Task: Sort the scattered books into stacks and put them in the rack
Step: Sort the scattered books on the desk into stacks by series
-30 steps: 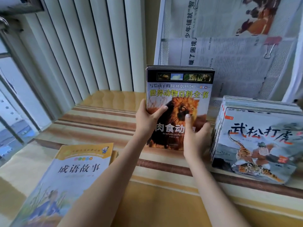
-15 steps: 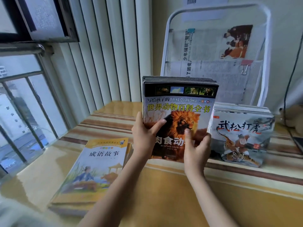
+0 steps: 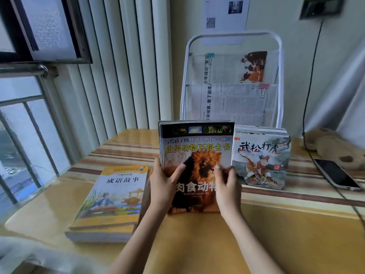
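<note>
Both hands clasp a stack of lion-cover books (image 3: 197, 155) upright at the middle of the table: the left hand (image 3: 164, 186) wraps its left edge with the thumb across the cover, and the right hand (image 3: 229, 186) grips the right edge, fingers curled behind. The stack's bottom edge is partly hidden by the palms, so whether it rests on the table or is raised cannot be told; how many books it holds is also unclear, only thin top edges showing.

The table (image 3: 276, 234) has a glossy yellow top with brown and cream stripes running across its far half. A barred window (image 3: 23, 135) fills the left side, pale vertical blinds (image 3: 110, 76) beside it, and a cream wall stands behind.

Just right of the held stack, a tiger-cover stack (image 3: 260, 161) lies flat, close enough that a gap between them cannot be made out. To the near left lies a yellow storybook stack (image 3: 114, 196). The white mesh rack (image 3: 233, 80) stands at the far edge, directly behind the held books, with clipped newspapers (image 3: 233, 99) in its pockets; its base is hidden. On the right a phone (image 3: 335, 175) lies face up on a dark cable (image 3: 310, 86), beside a brown plush toy (image 3: 335, 149) cut off by the frame. A blurred pale shape fills the near-left corner.
</note>
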